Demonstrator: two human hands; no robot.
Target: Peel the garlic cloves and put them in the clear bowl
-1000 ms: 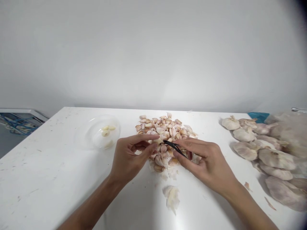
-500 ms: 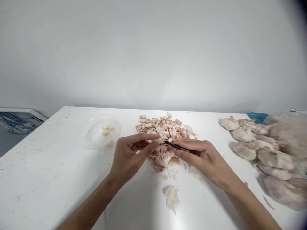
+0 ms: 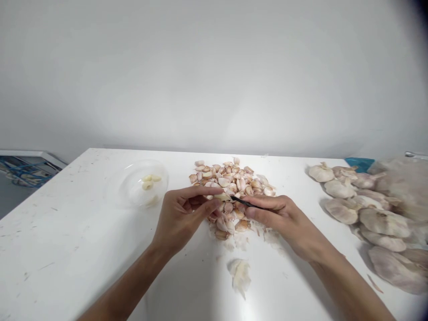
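Between its thumb and fingertips, my left hand [image 3: 182,218] pinches a pale garlic clove [image 3: 222,196] above a pile of cloves. My right hand [image 3: 279,218] is closed on a slim black tool [image 3: 245,203] that looks like tweezers. The tool's tip meets the right end of the held clove; its rear part is hidden in the hand. Beneath and behind both hands lies the heap of unpeeled garlic cloves [image 3: 230,176]. To the left, a clear bowl [image 3: 125,191] contains several peeled cloves [image 3: 147,182].
Whole garlic bulbs [image 3: 384,221] crowd the table's right side, by a translucent plastic bag [image 3: 404,187] and a blue item [image 3: 359,164]. Papery garlic skin [image 3: 240,275] lies nearer to me on the white table [image 3: 83,249]. A grey wall [image 3: 214,80] rises behind it.
The black tool and my right hand have shifted very slightly at the clove's end. My left hand keeps its pinch in nearly the same place.
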